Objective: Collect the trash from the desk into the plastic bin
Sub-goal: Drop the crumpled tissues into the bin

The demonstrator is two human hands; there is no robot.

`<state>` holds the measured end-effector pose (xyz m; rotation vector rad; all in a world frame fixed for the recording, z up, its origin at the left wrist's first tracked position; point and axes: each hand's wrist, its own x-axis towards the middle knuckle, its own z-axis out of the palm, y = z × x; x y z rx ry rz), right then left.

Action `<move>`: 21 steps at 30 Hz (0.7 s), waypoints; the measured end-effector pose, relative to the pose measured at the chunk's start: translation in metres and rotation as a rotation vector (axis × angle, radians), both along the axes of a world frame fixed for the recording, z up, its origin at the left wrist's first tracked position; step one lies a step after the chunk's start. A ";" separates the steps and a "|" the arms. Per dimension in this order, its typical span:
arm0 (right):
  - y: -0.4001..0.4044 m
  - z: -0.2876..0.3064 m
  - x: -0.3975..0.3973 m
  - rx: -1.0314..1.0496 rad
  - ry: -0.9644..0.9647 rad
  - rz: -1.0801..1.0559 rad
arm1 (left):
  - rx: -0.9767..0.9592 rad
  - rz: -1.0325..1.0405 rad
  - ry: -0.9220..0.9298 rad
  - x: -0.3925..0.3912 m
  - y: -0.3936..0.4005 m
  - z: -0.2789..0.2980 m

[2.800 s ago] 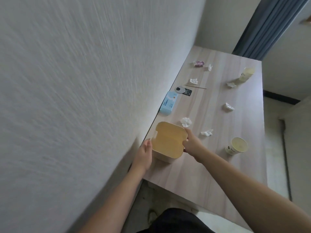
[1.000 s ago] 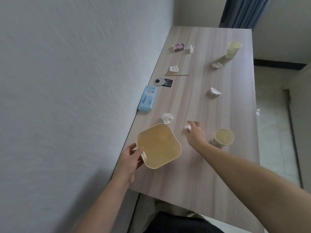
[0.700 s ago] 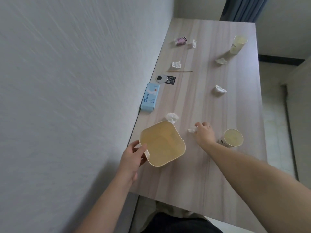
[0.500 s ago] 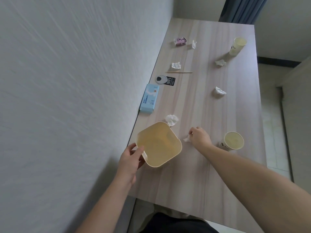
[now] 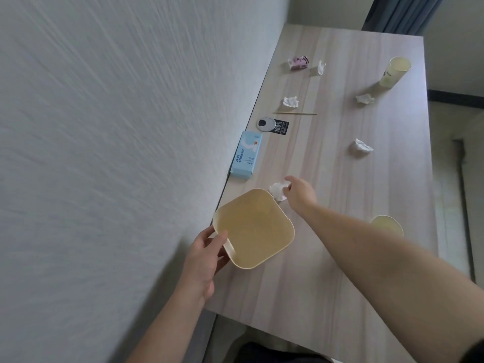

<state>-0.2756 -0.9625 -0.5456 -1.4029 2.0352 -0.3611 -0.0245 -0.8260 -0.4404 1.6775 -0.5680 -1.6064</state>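
My left hand (image 5: 207,254) grips the near left rim of the beige plastic bin (image 5: 255,229), which stands on the wooden desk (image 5: 301,279) by the wall and looks empty. Just past the bin's far corner, my right hand (image 5: 300,192) pinches a crumpled white tissue (image 5: 278,191). More crumpled tissues lie farther out: one mid-desk (image 5: 362,147), one by the wall (image 5: 290,102) and one near the far cup (image 5: 365,98). A thin wooden stick (image 5: 294,113) and a pink wrapper (image 5: 298,63) lie toward the far end.
A blue box (image 5: 246,158) lies along the wall, with a black label (image 5: 281,127) and a round cable grommet (image 5: 265,124) beyond it. One paper cup (image 5: 387,225) stands behind my right forearm, another (image 5: 395,72) at the far right. A small tissue scrap (image 5: 321,67) lies by the wrapper.
My right hand closed on the small tissue right of the bin, then moved left and away to the tissue at the bin's far corner. My left hand kept its grip on the bin.
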 end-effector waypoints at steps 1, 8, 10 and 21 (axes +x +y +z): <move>0.000 -0.004 0.000 0.009 0.022 -0.007 | -0.005 0.001 -0.008 0.002 0.001 0.000; 0.018 -0.003 -0.011 -0.106 -0.117 -0.130 | -0.033 -0.002 -0.012 0.000 0.003 0.005; 0.023 0.011 -0.016 -0.154 -0.163 -0.115 | -0.030 -0.011 -0.010 -0.004 0.002 0.005; 0.103 0.139 -0.042 -0.422 -0.518 0.023 | -0.089 -0.165 -0.064 -0.039 -0.004 0.006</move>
